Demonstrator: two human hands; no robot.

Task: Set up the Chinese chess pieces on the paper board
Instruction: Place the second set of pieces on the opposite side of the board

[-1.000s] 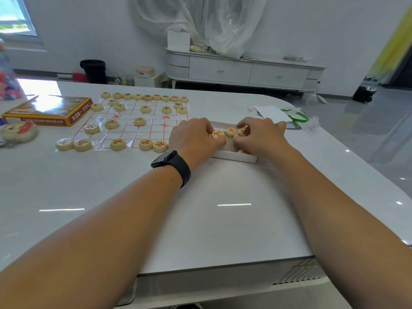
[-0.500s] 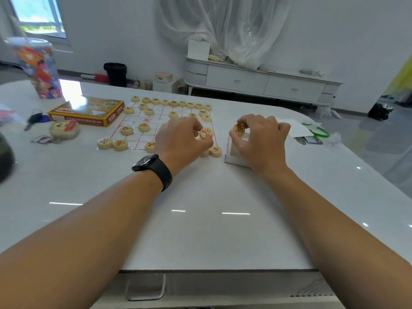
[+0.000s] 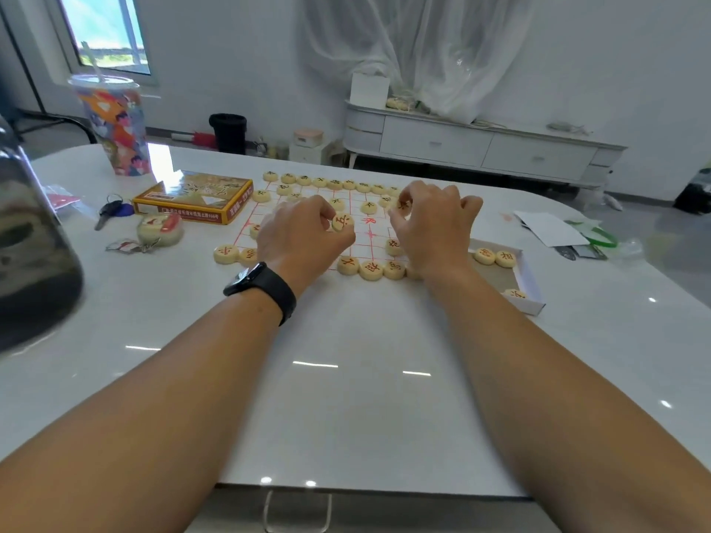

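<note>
Seen from a head-worn camera, two bare forearms reached across a glossy white table (image 3: 346,378) to a paper board (image 3: 361,228) ruled in red lines. The left hand (image 3: 304,240), with a black watch (image 3: 265,286) on its wrist, pinched a round cream piece (image 3: 342,221) marked in red between thumb and fingertips, holding it over the board's middle. The right hand (image 3: 434,228) pinched a second piece (image 3: 403,206) a little farther across the board. The far row (image 3: 334,183) of dark-lettered pieces looked complete, and several red-lettered pieces (image 3: 371,269) lined the near edge. A shallow white tray (image 3: 529,280), just right of the board, held at least three more pieces. To the left lay the yellow game box (image 3: 194,200), keys (image 3: 111,211) and a patterned cup (image 3: 115,125). The step in hand appeared to be setting red soldiers on their row. To do it well, each piece probably needed lowering flat onto a line crossing, letter upward, with fingers released straight up so the thin paper and neighbouring pieces were not nudged.
</note>
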